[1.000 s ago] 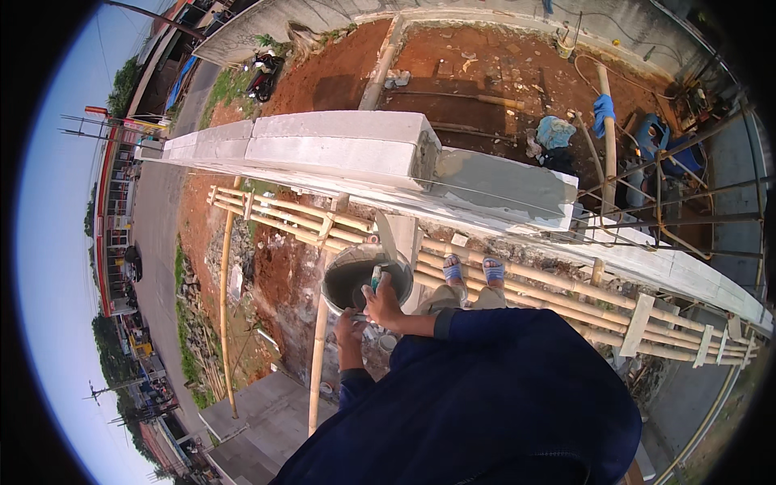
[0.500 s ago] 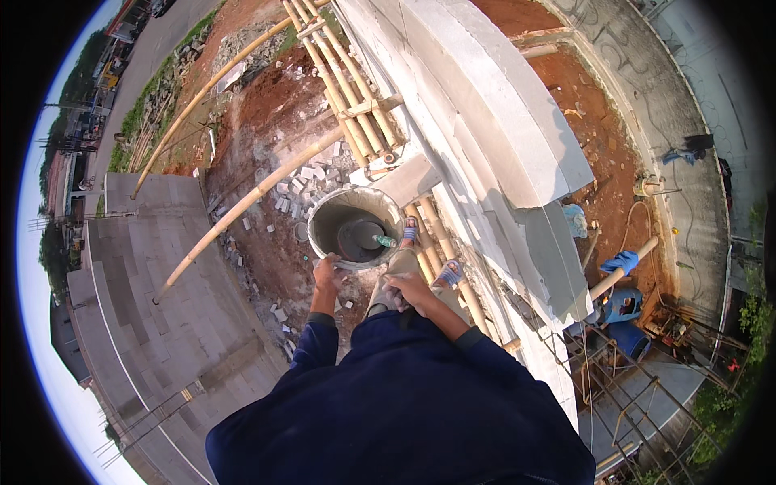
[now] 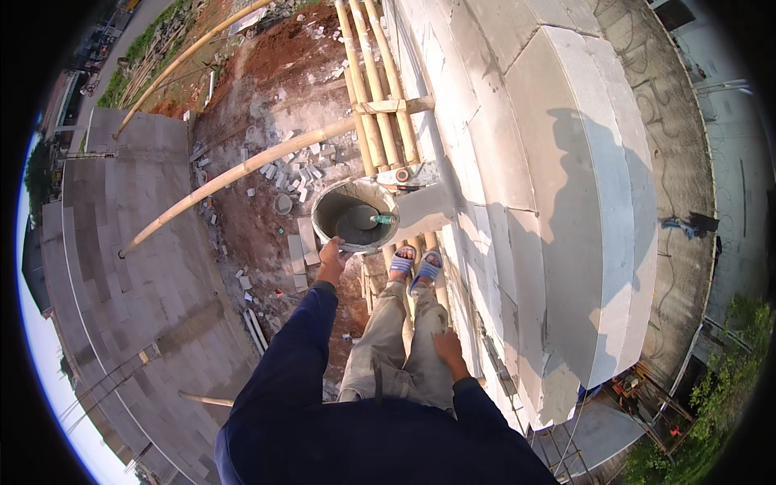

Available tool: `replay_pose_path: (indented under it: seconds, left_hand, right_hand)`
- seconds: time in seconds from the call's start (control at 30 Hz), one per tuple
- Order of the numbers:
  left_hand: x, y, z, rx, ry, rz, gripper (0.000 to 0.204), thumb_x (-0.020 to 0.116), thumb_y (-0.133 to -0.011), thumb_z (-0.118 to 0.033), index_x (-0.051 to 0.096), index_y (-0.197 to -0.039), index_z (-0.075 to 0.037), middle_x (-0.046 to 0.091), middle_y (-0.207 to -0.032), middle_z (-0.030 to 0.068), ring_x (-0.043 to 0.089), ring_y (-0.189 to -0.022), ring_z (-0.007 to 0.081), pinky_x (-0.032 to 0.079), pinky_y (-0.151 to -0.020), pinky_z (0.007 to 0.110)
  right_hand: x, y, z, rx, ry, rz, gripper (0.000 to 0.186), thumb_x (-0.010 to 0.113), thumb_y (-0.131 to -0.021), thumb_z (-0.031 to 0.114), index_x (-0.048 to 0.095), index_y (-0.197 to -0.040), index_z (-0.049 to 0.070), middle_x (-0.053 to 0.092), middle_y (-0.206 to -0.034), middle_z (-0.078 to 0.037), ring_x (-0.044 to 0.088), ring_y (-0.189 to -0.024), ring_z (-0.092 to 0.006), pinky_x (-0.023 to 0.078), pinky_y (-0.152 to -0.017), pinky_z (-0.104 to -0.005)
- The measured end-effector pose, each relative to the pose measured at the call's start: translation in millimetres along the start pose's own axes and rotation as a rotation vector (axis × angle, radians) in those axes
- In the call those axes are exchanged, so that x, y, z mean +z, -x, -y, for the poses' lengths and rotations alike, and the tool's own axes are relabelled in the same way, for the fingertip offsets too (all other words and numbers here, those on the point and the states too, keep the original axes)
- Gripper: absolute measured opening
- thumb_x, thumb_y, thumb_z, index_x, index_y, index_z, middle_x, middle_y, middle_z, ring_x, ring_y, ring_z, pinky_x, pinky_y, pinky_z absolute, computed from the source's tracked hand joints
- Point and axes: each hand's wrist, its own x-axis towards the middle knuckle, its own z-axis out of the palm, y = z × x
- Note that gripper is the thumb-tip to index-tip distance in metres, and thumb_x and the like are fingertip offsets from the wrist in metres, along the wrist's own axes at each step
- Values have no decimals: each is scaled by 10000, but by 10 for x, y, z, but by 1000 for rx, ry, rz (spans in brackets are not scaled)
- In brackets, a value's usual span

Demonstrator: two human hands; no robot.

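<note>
My left hand (image 3: 331,260) is closed on the near rim of a round, mortar-smeared bucket (image 3: 325,208). Grey wet mortar (image 3: 364,237) lies inside, along with a tool with a green handle (image 3: 383,219); its other end is hard to make out. Over on my right trouser leg (image 3: 430,323) rests my right hand (image 3: 449,349), fingers laid against the cloth, holding nothing that I can see. My feet, in striped blue sandals (image 3: 427,268), are on bamboo poles just right of the bucket.
A pale block wall (image 3: 517,210) rises close on my right, bearing my shadow. Bamboo poles (image 3: 376,89) run ahead, and one long pole (image 3: 234,174) slants left toward another block wall (image 3: 137,242). Broken blocks (image 3: 303,174) litter the reddish ground far below.
My right hand has moved from in front of my knees to my right leg. The left hand has come onto the bucket's rim. My view has turned and shifted.
</note>
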Motion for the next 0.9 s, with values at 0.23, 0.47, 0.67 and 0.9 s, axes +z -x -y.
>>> replay_pose_path:
  seconds: [0.23, 0.47, 0.67, 0.9]
  left_hand:
    - [1887, -1709, -110, 80, 134, 158, 252, 680, -884, -36, 590, -1106, 41, 595, -1161, 173, 648, -1097, 399, 577, -1027, 623]
    - [2352, -2891, 49, 198, 29, 376, 246, 635, -1035, -98, 579, -1223, 51, 634, -1200, 153, 669, -1140, 358, 608, -1035, 517]
    - [2378, -2575, 331, 452, -307, 376, 451, 739, -1001, -315, 582, -1185, 65, 668, -1142, 178, 692, -1009, 328, 617, -876, 462]
    - [112, -3142, 1852, 396, -576, -355, 675, 552, -1046, -572, 620, -1250, 68, 608, -1281, 292, 578, -1211, 392, 446, -1018, 511]
  right_hand:
    - [363, -993, 185, 28, -4, -208, 541, 651, -979, 426, 627, -1237, -49, 666, -1212, -300, 659, -1113, -448, 516, -961, -537]
    - [300, -2846, -115, -241, -264, -436, 406, 666, -1008, 313, 644, -1200, -44, 683, -1112, -247, 660, -1038, -418, 511, -921, -488]
    - [-144, -4468, 596, -279, -220, -553, 463, 632, -1033, 340, 600, -1282, -48, 633, -1230, -273, 602, -1157, -435, 477, -993, -509]
    - [-705, -5732, 1193, -244, -661, 65, 815, 702, -917, 472, 512, -1475, -91, 615, -1406, -275, 525, -1362, -369, 378, -1150, -403]
